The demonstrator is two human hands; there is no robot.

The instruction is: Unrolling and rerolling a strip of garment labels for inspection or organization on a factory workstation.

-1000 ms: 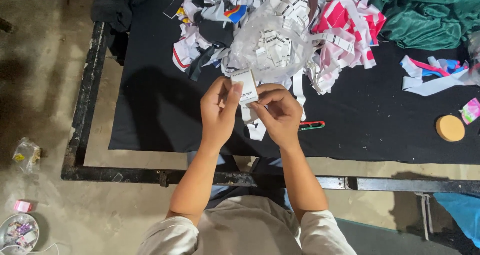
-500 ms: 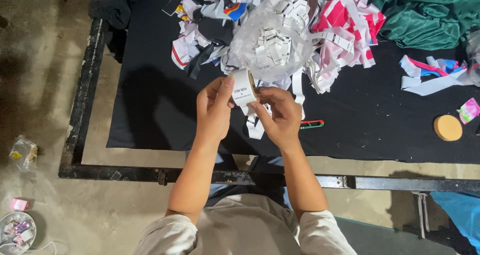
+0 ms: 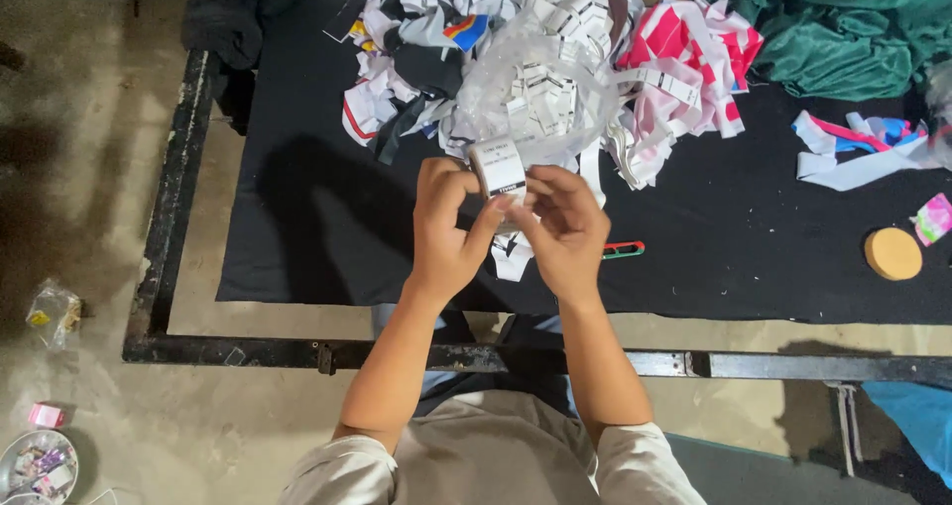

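We hold a small white label [image 3: 498, 168] with dark print upright between both hands above the black cloth [image 3: 327, 227]; our left hand [image 3: 446, 223] and right hand [image 3: 560, 223] are each pinched shut on it. Just behind lies a clear plastic bag of white labels [image 3: 540, 94], amid a heap of white, pink and red strips [image 3: 684, 69]. A red-and-green clip [image 3: 623, 250] lies beside our right hand; a round tan disc [image 3: 892, 253] sits well apart.

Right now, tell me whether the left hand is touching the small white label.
Touching. The head view shows the left hand with its thumb and fingertips pressed against the small white label, no gap between them; the right hand pinches it too.
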